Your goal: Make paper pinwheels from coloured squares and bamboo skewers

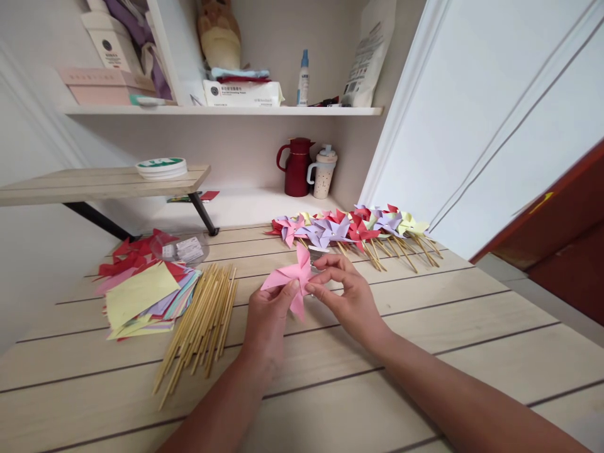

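Note:
A pink paper pinwheel (291,277) is held a little above the wooden table (425,327), between both hands. My left hand (268,318) pinches its lower left side with thumb and fingers. My right hand (343,292) grips its centre from the right with the fingertips. The pinwheel has no stick on it. A bundle of thin wooden sticks (201,324) lies just left of my left hand. Beyond my hands lies a row of finished pinwheels on sticks (353,229) in red, purple, pink and yellow.
A stack of coloured paper squares (141,296) and red folded pieces (129,251) lie at the left. A small clear bag (186,248) sits behind them. A red jug (297,167) and a white cup (323,173) stand at the back wall. A low wooden shelf (104,182) juts out at the left.

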`<action>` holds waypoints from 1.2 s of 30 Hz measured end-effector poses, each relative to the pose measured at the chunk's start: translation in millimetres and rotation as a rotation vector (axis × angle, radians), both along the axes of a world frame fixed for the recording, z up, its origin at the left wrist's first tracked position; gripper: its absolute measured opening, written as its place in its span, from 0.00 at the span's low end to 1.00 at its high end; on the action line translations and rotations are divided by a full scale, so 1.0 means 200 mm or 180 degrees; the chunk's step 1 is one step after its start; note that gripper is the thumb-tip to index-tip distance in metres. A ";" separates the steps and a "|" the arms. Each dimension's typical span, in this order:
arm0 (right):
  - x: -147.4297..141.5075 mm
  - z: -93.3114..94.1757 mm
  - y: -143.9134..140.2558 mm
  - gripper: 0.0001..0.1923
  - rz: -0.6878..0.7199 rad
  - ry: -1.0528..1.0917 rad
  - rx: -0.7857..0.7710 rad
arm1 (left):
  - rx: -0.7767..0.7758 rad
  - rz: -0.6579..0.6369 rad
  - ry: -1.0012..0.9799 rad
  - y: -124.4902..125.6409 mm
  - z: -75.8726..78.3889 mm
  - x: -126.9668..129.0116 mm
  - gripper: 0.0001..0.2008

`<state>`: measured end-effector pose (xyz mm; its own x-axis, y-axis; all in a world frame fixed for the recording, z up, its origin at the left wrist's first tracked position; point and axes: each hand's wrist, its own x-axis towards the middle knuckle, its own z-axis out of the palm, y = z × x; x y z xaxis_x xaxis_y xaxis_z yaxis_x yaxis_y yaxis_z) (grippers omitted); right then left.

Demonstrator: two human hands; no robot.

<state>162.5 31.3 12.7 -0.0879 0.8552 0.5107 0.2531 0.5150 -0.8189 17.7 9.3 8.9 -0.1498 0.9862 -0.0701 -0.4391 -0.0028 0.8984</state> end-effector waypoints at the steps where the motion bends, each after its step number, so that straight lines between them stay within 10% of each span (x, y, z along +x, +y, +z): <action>1: 0.00 0.00 0.00 0.08 0.0003 -0.0006 0.0010 | 0.0005 -0.0003 0.0013 0.00 0.00 0.00 0.13; 36: -0.01 0.01 -0.01 0.09 0.0105 -0.0065 0.0004 | 0.0046 -0.0092 0.0299 0.00 0.01 -0.01 0.10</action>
<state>161.5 29.6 15.1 -0.1264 0.8511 0.5095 0.2528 0.5243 -0.8131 15.9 10.1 10.3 -0.1263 0.9911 -0.0428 -0.3531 -0.0046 0.9356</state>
